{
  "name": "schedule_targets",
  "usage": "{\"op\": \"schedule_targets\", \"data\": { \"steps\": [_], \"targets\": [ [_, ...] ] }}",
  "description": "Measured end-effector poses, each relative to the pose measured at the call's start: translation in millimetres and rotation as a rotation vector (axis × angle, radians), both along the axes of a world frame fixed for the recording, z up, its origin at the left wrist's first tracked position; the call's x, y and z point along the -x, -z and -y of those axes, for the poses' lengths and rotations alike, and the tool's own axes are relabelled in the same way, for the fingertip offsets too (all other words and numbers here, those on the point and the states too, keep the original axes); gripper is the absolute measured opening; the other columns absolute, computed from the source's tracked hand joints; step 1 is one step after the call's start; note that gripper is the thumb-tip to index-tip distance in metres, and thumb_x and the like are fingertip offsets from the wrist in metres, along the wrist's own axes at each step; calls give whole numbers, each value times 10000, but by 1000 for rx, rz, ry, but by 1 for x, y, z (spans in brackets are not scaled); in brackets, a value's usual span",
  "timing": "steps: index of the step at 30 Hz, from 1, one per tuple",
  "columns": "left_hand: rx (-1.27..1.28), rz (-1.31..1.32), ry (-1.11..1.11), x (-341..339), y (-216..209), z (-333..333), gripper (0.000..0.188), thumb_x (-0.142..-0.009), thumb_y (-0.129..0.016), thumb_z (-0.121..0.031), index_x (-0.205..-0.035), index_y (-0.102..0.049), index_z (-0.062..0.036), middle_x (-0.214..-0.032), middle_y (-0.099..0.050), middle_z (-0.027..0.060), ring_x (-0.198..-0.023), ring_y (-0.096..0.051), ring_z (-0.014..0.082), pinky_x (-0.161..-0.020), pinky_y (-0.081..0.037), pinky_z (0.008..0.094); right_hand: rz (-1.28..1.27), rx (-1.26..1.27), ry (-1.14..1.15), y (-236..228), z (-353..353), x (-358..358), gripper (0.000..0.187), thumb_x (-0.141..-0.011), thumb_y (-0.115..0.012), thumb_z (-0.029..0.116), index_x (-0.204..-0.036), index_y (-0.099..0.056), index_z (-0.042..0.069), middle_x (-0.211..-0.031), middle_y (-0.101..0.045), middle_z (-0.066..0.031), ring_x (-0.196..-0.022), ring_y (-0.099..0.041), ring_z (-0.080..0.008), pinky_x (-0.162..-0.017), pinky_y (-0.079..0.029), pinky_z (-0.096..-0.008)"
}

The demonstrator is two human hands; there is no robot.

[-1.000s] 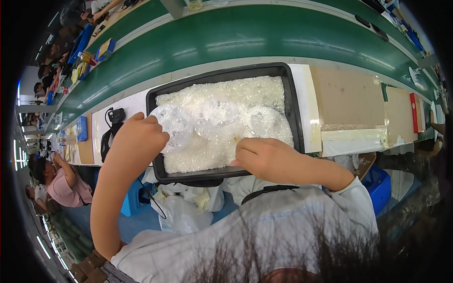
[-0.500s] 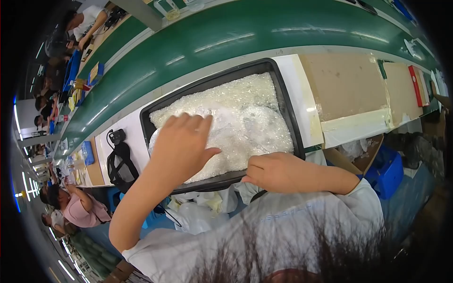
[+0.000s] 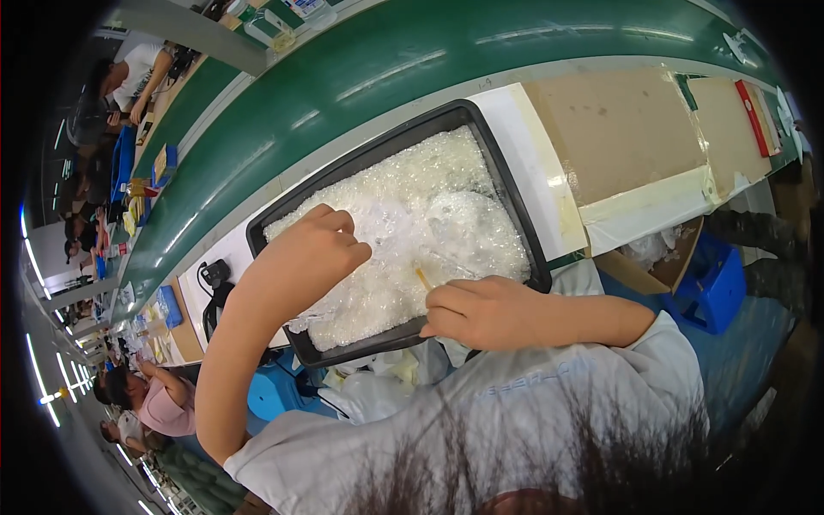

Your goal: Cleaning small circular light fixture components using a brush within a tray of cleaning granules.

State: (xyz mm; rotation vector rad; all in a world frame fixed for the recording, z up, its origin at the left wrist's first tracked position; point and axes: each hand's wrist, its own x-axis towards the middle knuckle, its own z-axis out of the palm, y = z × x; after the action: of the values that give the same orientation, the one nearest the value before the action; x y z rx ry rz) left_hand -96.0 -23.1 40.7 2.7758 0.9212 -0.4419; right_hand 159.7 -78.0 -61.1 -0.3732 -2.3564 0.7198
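Observation:
A black rectangular tray [image 3: 534,232] holds a heap of small clear, glittering pieces [image 3: 446,163], too fine to name. Over the tray's left part is my left hand [image 3: 300,257], its fingers bent and drawn together; whatever they hold is hidden. Crinkled clear plastic [image 3: 307,321] shows beneath that hand. My right hand [image 3: 487,311] is closed at the tray's near rim, its fingertips hidden from view. A thin yellow stick-like piece [image 3: 422,277] shows just beyond its knuckles; I cannot tell whether the hand grips it.
Right of the tray lie brown cardboard sheets [image 3: 614,137] edged with tape, and a red-edged item [image 3: 754,118]. A green conveyor belt [image 3: 386,81] runs behind. Blue stools [image 3: 708,287] and white plastic bags [image 3: 378,390] are below. Other people sit at the left.
My left hand has turned and curled its fingers, shifting slightly left. My right hand has moved a little left, and the yellow piece now shows beside it. The view has shifted slightly.

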Motion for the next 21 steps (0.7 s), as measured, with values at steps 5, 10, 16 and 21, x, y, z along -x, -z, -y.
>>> {"op": "schedule_targets", "data": {
  "steps": [5, 10, 16, 21],
  "targets": [
    [-27, 28, -1, -1, -10, 1, 171, -751, -684, -71, -919, -712, -62, -936, -643, 68, -1025, -583, 255, -907, -472, 369, 88, 97, -157, 1, -4, 0, 259, -925, -664, 239, -771, -571, 53, -794, -541, -66, -676, -635, -215, -573, -556, -328],
    [-92, 22, -580, -16, -38, 27, 497, -871, -753, -295, -1265, -580, -46, -978, -631, 209, -943, -618, 392, -798, -495, 459, 36, 34, -106, 7, -3, -7, 223, -888, -687, 237, -792, -592, 60, -797, -539, -59, -718, -641, -189, -581, -559, -319],
    [-64, -71, -832, -27, 1, 41, 427, -974, -619, -331, -1245, -577, -2, -593, -607, 229, -606, -642, 435, -569, -480, 515, -76, -62, 33, 9, -5, 8, 245, -899, -683, 243, -769, -582, 61, -777, -527, -58, -687, -640, -184, -545, -548, -295],
    [21, 184, -865, -21, 23, 42, 247, -945, -636, -187, -1122, -662, -16, -611, -624, 216, -599, -650, 409, -576, -512, 463, 112, -43, -57, 3, -5, -9, 270, -910, -677, 251, -750, -566, 64, -759, -512, -54, -652, -625, -177, -521, -544, -289]
  ]
}}
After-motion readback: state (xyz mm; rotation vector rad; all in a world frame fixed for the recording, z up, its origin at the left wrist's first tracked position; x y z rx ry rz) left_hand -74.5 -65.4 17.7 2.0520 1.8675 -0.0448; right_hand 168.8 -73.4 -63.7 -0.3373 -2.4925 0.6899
